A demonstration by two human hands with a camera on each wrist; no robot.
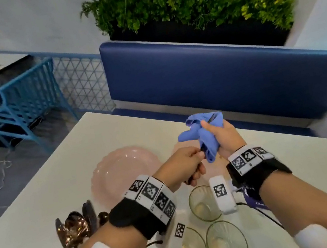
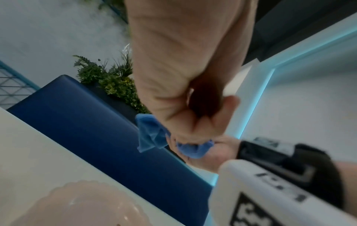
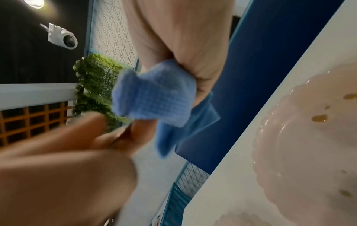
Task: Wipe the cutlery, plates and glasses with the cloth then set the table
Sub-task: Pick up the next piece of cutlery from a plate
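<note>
Both hands are working above the table: left hand gripping a cutlery handle, right hand squeezing the blue cloth around it; ideally, drawing it through under firm pressure.

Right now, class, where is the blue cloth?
In the head view the blue cloth is off the table, bunched in the right hand around a piece of cutlery that the left hand holds, above the pink plates.
</note>
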